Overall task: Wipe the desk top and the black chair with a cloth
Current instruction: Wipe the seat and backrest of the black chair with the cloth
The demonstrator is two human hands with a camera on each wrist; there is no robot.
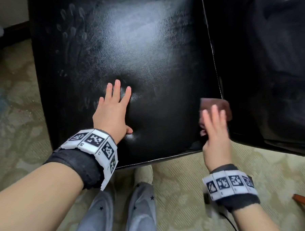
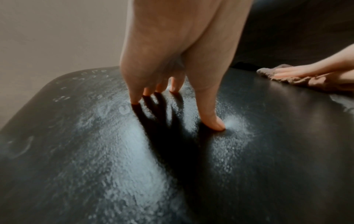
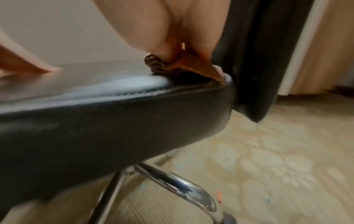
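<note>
The black leather chair seat fills the head view, dusty and marked with fingerprints at its far left. My left hand lies flat on the seat's near middle, fingers straight and spread; in the left wrist view its fingertips press into the leather. My right hand presses a brown cloth flat against the seat's right edge, beside the chair back, with straight, blurred fingers. The left wrist view shows that cloth under the right hand. In the right wrist view the cloth bunches at the seat corner.
Pale patterned carpet surrounds the chair. My legs in grey star-print trousers stand just in front of the seat. A chrome chair leg runs under the seat. A brown wooden corner shows at the right edge.
</note>
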